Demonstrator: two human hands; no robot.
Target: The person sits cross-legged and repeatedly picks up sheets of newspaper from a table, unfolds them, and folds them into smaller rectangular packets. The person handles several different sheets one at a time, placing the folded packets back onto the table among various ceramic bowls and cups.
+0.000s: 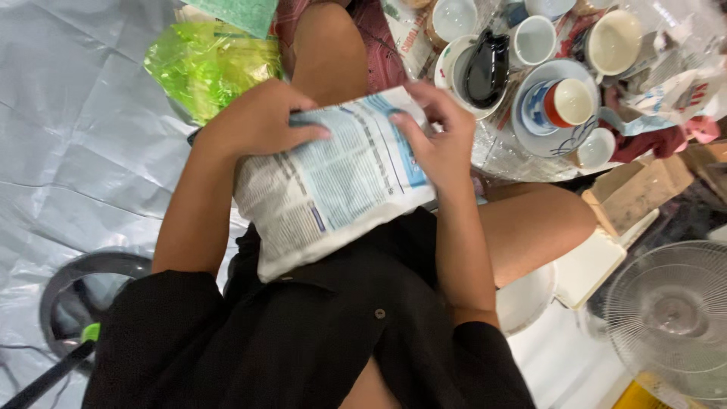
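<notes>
Hands on the bundle: left hand (261, 121) clamps the newspaper-wrapped parcel (333, 182) at its far left corner, right hand (435, 136) pinches the blue-edged top right; green plastic bag (208, 64) beyond the left knuckles, crockery (545, 83) beyond the right.

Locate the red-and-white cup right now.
Head view, upper right: the red-and-white cup lies on a blue-patterned saucer among the crockery, right of the black dish.
</notes>
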